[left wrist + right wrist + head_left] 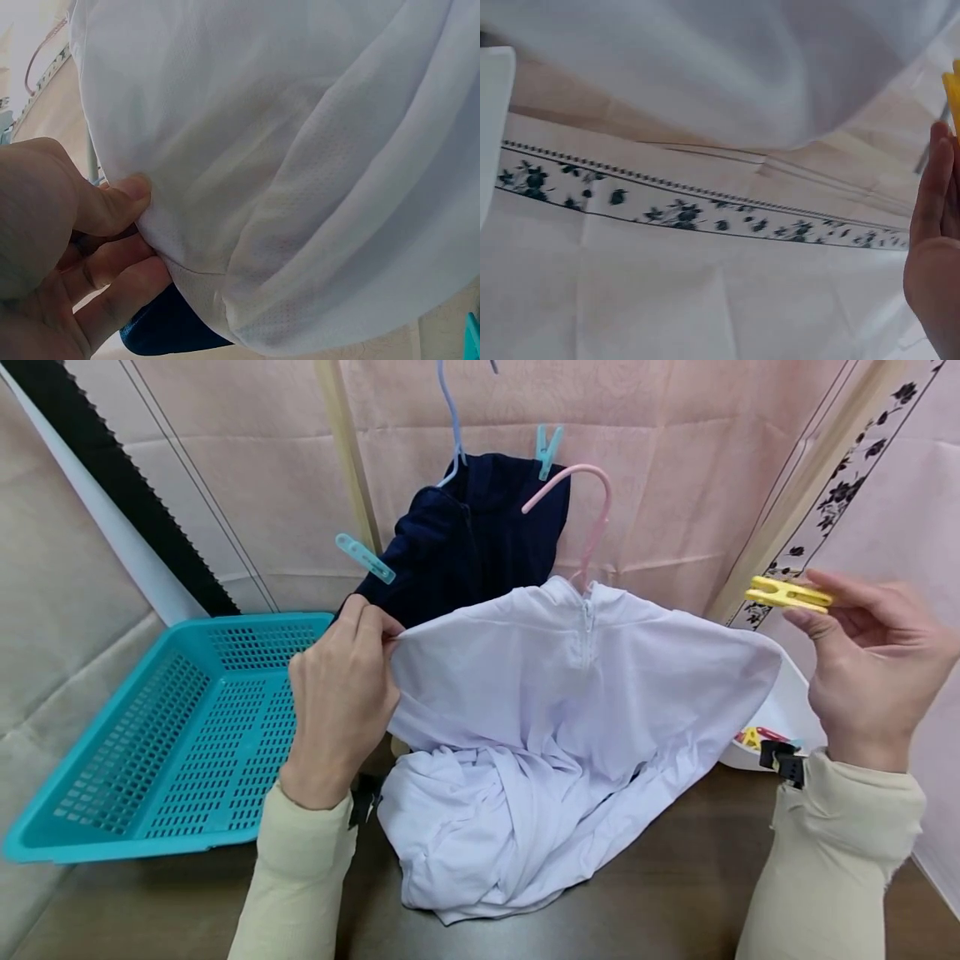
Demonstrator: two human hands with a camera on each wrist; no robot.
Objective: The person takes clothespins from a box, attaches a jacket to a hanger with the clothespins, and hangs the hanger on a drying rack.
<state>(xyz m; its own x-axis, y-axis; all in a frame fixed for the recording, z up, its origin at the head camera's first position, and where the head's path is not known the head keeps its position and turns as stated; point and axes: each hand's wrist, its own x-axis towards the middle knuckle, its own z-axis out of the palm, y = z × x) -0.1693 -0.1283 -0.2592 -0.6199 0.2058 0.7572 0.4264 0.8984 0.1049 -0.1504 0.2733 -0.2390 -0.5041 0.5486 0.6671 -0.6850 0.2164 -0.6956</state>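
Observation:
A white zip-neck shirt [540, 693] hangs on a pink hanger [600, 518], its lower part bunched on the table. My left hand [341, 693] pinches the shirt's left shoulder edge; the left wrist view shows the thumb on the white fabric [247, 150]. Off to the right, my right hand [885, 660] holds a yellow clothespin [787, 594] between thumb and fingers, apart from the shirt. In the right wrist view only part of that hand [934, 217] and of the yellow clothespin [952, 97] shows. Behind the shirt hangs a dark navy garment [495, 535] on a blue hanger [452, 418].
Light-blue clothespins sit on the navy garment, one at its left [365, 558] and another at its right [548, 450]. A turquoise basket [165, 852] stands on the left. Partly behind the shirt, a white container [798, 693] holds several colored clothespins. Patterned cloth [675, 485] hangs at the back.

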